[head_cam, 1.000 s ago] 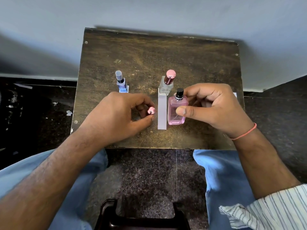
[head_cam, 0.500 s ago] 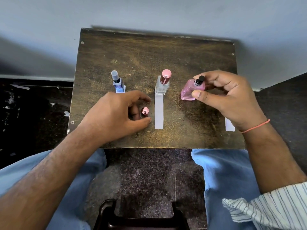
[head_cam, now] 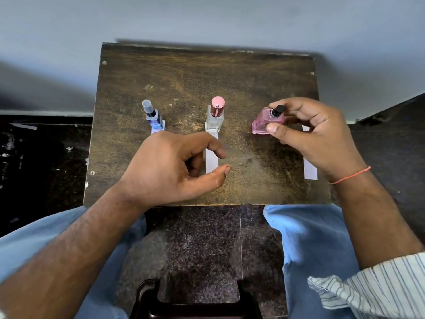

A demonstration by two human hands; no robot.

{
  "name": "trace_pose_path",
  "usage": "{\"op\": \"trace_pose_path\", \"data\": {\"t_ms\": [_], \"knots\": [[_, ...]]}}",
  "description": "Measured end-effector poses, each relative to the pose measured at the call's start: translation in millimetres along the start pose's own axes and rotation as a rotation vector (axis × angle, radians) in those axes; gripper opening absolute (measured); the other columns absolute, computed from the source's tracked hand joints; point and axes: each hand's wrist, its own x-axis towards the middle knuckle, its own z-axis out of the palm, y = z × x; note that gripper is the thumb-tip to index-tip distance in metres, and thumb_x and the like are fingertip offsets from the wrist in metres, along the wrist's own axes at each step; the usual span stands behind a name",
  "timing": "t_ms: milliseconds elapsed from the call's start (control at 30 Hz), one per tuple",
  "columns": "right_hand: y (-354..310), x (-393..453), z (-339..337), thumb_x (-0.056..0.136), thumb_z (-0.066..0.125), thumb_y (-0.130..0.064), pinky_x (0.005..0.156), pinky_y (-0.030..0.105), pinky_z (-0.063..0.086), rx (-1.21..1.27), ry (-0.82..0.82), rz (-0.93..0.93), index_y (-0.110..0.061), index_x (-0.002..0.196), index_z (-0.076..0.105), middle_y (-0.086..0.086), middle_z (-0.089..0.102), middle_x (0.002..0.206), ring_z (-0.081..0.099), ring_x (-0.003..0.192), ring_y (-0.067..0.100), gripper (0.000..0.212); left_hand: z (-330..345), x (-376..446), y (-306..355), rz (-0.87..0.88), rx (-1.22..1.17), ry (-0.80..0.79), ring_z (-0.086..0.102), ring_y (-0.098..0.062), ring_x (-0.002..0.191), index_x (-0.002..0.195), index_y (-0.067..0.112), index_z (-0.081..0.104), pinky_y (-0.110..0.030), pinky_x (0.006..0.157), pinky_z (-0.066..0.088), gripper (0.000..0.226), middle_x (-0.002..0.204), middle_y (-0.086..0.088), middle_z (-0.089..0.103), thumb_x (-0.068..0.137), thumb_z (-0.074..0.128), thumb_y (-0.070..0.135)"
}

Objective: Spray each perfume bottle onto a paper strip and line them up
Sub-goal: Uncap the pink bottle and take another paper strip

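Dark, worn wooden table (head_cam: 184,72), rectangular, set against a pale wall. Three perfume bottles are in view along one line across it.

Left: a small blue glass bottle with a clear cap (head_cam: 153,118), upright, standing on the far end of a white paper strip (head_cam: 162,124); most of this strip is hidden under the left hand.

Centre: a clear glass bottle with a pink cap (head_cam: 215,114), upright, at the far end of a second white paper strip (head_cam: 211,157) that runs toward the person.

Right: a pink square glass bottle with a black spray nozzle (head_cam: 264,122), uncapped, tilted with its nozzle pointing toward the right. The right hand (head_cam: 319,137) holds it off the table surface, thumb on the near face, fingers (head_cam: 279,102) curled over the nozzle end. A third white paper strip (head_cam: 310,168) lies under and beside this hand, partly covered.

The left hand (head_cam: 170,166) rests over the near centre of the table, fingers loosely curled, thumb and forefinger apart, grasping nothing visible. Its forefinger lies across the centre strip.

A thin orange thread band (head_cam: 351,176) circles the right wrist. Blue trousers and a striped sleeve show below the table edge.
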Motion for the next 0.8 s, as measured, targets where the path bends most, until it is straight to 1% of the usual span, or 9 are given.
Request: {"op": "trace_pose_path", "data": {"t_ms": [100, 200, 233, 300, 367, 467, 567, 733, 800], "knots": [[-3, -1, -2, 0.089, 0.088, -0.013, 0.100, 0.050, 0.062, -0.011, 0.008, -0.019, -0.026, 0.127, 0.077, 0.001, 0.080, 0.127, 0.073, 0.106, 0.033, 0.042, 6, 2, 1, 0.014, -0.005, -0.026, 0.055, -0.003, 0.047, 0.103, 0.025, 0.078, -0.023, 0.051, 0.046, 0.019, 0.053, 0.017, 0.052, 0.093, 0.083, 0.039], [-2, -1, -10, 0.086, 0.093, -0.019, 0.103, 0.037, 0.059, -0.084, 0.021, 0.009, -0.030, 0.134, 0.074, -0.009, 0.076, 0.134, 0.073, 0.105, 0.022, 0.053, 10, 5, 3, 0.027, -0.010, -0.037, 0.054, -0.004, 0.045, 0.104, 0.023, 0.078, -0.025, 0.049, 0.047, 0.017, 0.052, 0.014, 0.053, 0.093, 0.084, 0.035], [0, 0, -13, 0.085, 0.094, -0.021, 0.101, 0.031, 0.057, -0.114, 0.041, 0.025, -0.032, 0.135, 0.073, -0.011, 0.074, 0.135, 0.071, 0.103, 0.017, 0.055, 11, 6, 4, 0.030, -0.012, -0.039, 0.053, -0.003, 0.045, 0.104, 0.023, 0.078, -0.024, 0.049, 0.046, 0.017, 0.052, 0.014, 0.052, 0.093, 0.084, 0.035], [5, -1, -20, 0.084, 0.095, -0.027, 0.088, 0.014, 0.050, -0.206, 0.098, 0.046, -0.036, 0.131, 0.072, -0.012, 0.072, 0.133, 0.066, 0.097, 0.010, 0.053, 13, 8, 6, 0.033, -0.015, -0.040, 0.051, -0.002, 0.044, 0.103, 0.023, 0.079, -0.021, 0.050, 0.043, 0.016, 0.051, 0.014, 0.052, 0.094, 0.083, 0.035], [10, -4, -28, 0.082, 0.095, -0.032, 0.078, 0.006, 0.043, -0.279, 0.153, 0.074, -0.040, 0.125, 0.070, -0.007, 0.070, 0.126, 0.061, 0.089, 0.007, 0.051, 15, 10, 7, 0.039, -0.017, -0.040, 0.049, 0.001, 0.043, 0.103, 0.021, 0.079, -0.015, 0.052, 0.039, 0.017, 0.051, 0.016, 0.051, 0.094, 0.082, 0.035], [15, -8, -37, 0.080, 0.097, -0.034, 0.074, 0.004, 0.042, -0.312, 0.204, 0.127, -0.042, 0.121, 0.066, -0.006, 0.066, 0.117, 0.057, 0.084, 0.009, 0.051, 18, 12, 9, 0.051, -0.032, -0.042, 0.047, 0.003, 0.044, 0.103, 0.020, 0.079, -0.006, 0.055, 0.035, 0.017, 0.052, 0.016, 0.051, 0.095, 0.081, 0.035], [22, -11, -44, 0.077, 0.099, -0.037, 0.073, 0.007, 0.042, -0.351, 0.200, 0.183, -0.043, 0.120, 0.063, -0.008, 0.064, 0.117, 0.055, 0.084, 0.010, 0.056, 21, 14, 11, 0.062, -0.046, -0.053, 0.048, 0.001, 0.043, 0.105, 0.021, 0.079, -0.007, 0.055, 0.036, 0.017, 0.053, 0.016, 0.052, 0.095, 0.082, 0.035], [37, -15, -56, 0.066, 0.103, -0.043, 0.083, 0.033, 0.050, -0.398, 0.138, 0.299, -0.040, 0.124, 0.056, -0.004, 0.059, 0.122, 0.054, 0.088, 0.011, 0.075, 27, 17, 13, 0.076, -0.048, -0.059, 0.049, 0.002, 0.043, 0.106, 0.021, 0.079, -0.006, 0.055, 0.035, 0.018, 0.053, 0.015, 0.054, 0.096, 0.082, 0.035], [41, -16, -62, 0.061, 0.103, -0.048, 0.088, 0.037, 0.051, -0.390, 0.138, 0.360, -0.038, 0.125, 0.054, -0.004, 0.060, 0.119, 0.057, 0.094, 0.016, 0.081, 29, 19, 14, 0.085, -0.039, -0.062, 0.047, 0.004, 0.043, 0.106, 0.021, 0.079, -0.004, 0.056, 0.033, 0.017, 0.053, 0.016, 0.052, 0.095, 0.083, 0.034]]}}
